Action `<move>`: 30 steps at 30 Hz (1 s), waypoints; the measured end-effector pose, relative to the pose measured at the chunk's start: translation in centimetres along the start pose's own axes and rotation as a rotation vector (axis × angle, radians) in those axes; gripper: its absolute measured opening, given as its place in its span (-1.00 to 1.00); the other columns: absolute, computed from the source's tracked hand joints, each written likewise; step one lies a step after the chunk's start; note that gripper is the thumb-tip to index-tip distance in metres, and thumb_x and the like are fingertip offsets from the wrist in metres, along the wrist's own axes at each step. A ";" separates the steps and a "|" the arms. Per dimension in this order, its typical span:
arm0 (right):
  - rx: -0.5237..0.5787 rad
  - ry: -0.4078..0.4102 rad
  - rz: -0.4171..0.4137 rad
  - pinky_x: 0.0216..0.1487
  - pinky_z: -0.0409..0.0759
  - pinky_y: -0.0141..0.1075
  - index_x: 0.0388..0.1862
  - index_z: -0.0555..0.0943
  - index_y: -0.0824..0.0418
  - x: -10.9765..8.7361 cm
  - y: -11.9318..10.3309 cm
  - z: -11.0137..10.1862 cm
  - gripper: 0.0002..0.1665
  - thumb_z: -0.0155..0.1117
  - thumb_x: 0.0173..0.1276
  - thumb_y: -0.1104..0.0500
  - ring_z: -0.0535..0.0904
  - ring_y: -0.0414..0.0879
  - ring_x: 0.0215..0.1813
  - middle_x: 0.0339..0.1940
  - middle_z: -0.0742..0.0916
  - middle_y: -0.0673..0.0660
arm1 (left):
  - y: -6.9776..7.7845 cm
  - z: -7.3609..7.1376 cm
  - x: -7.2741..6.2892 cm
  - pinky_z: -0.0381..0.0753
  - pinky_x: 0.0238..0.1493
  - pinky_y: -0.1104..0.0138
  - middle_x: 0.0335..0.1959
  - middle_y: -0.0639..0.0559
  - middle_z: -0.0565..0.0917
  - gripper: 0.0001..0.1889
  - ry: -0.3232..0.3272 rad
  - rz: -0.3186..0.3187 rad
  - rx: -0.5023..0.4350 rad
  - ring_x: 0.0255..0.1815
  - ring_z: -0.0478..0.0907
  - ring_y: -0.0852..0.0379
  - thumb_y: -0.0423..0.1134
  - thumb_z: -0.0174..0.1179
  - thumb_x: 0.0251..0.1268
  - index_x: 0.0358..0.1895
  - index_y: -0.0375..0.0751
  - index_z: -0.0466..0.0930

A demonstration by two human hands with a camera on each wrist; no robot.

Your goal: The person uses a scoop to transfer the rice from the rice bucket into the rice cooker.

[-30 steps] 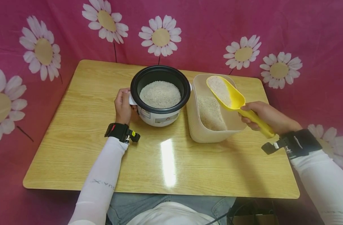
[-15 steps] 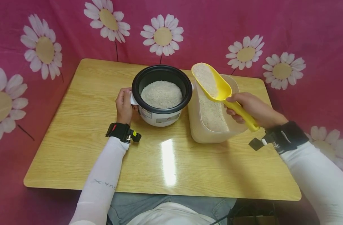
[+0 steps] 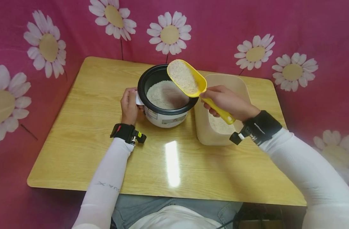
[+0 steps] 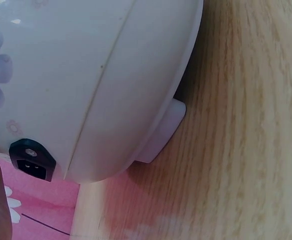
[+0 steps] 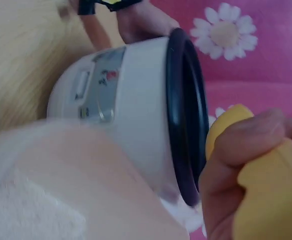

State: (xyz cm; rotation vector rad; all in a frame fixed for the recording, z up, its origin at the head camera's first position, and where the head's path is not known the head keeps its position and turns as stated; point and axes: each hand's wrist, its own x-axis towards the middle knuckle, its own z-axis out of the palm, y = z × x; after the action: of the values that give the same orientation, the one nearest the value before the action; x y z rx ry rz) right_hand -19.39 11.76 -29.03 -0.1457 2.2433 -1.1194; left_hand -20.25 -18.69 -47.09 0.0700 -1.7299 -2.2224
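Observation:
My right hand [image 3: 227,100] grips the handle of a yellow scoop [image 3: 201,83], which is heaped with white rice [image 3: 182,76]. The scoop's bowl hangs level over the right part of a rice cooker [image 3: 166,119]. In the right wrist view the fingers curl round the yellow handle [image 5: 273,195]. Rice [image 3: 160,93] lies inside the cooker's dark pot, partly shaded by the scoop. My left hand [image 3: 129,105] holds the cooker's white side handle [image 3: 138,98]. A power socket [image 4: 33,162] shows low on the cooker's side in the left wrist view.
A cream rice bin [image 3: 211,140], with rice inside, stands just right of the cooker, under my right hand. Both rest on a wooden table [image 3: 91,152]. A pink flowered cloth [image 3: 209,28] hangs behind the table's far edge.
My right hand has carried the loaded scoop leftward, from above the bin to above the cooker. The left hand keeps hold of the cooker's handle. The head view has shifted slightly.

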 end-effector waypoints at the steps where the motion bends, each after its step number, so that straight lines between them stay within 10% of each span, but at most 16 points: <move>1: -0.036 -0.001 -0.005 -0.36 0.51 -0.28 0.01 0.51 0.28 0.3 -0.1 0.3 -0.59 -0.01 0.62 -0.06 0.47 -0.02 -0.43 -0.42 0.57 0.09 | 0.0 0.1 0.0 0.46 -0.54 0.42 -0.41 0.15 0.56 -0.76 -0.005 -0.001 0.000 -0.58 0.43 0.22 -0.07 -0.14 0.69 0.00 0.02 0.55; 18: -0.611 0.245 -0.189 -0.37 0.39 -0.26 -0.08 0.50 0.27 2.4 -0.8 3.8 -0.65 0.10 0.51 -0.03 0.50 0.01 -0.37 -0.44 0.52 0.12 | -0.3 -0.2 0.1 0.46 -0.55 0.42 -0.40 0.14 0.56 -0.75 -0.014 0.029 0.012 -0.58 0.43 0.22 -0.08 -0.16 0.70 0.00 0.02 0.55; 30: -0.808 0.427 -0.315 -0.44 0.35 -0.24 -0.05 0.46 0.27 1.9 -0.3 3.1 -0.68 0.16 0.46 0.03 0.47 0.03 -0.45 -0.45 0.53 0.14 | -0.2 -0.1 0.0 0.46 -0.52 0.45 -0.37 0.15 0.56 -0.75 -0.019 0.018 0.006 -0.55 0.44 0.22 -0.06 -0.16 0.70 0.02 0.05 0.55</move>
State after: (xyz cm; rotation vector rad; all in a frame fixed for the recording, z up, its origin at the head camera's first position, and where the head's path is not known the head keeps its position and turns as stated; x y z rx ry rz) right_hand -19.17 8.78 -31.11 -0.6572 3.0256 -0.3220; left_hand -20.31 -18.76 -47.29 0.0348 -1.7409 -2.2124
